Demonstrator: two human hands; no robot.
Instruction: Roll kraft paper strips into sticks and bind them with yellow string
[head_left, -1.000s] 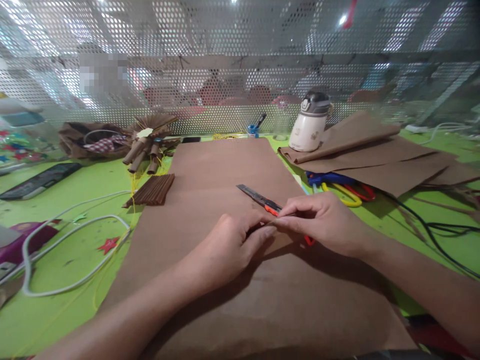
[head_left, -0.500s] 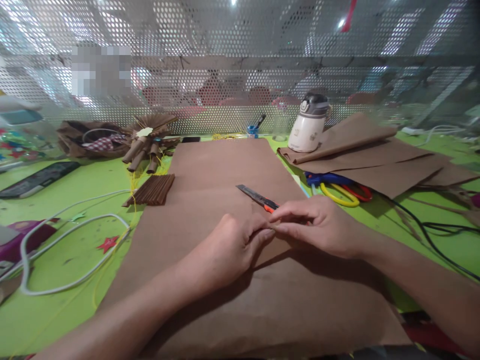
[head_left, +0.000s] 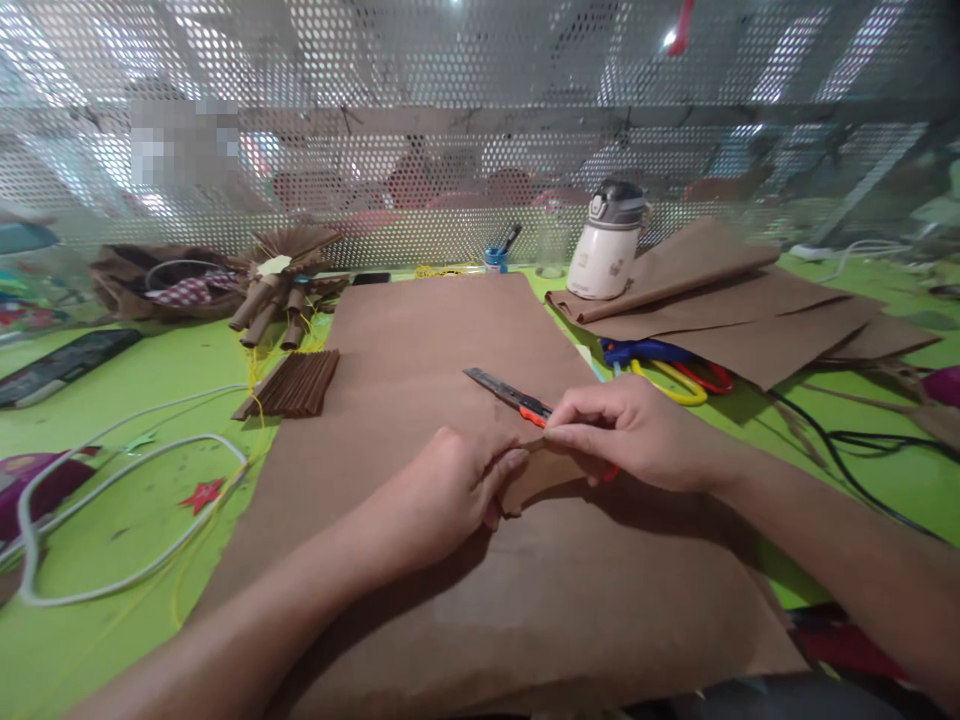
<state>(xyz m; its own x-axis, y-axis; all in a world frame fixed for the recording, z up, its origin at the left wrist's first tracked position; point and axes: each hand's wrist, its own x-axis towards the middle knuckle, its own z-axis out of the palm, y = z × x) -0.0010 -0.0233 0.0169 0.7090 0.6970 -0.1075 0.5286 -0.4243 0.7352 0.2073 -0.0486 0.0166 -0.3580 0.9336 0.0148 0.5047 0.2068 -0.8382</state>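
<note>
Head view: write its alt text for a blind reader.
Left hand and right hand pinch a small brown paper piece above a large brown sheet. A utility knife lies on the sheet, partly behind the right hand.

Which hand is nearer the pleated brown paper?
Left. The left hand is right of the pleated brown paper and closer to the camera; the right hand is farther right, past the left.
</note>
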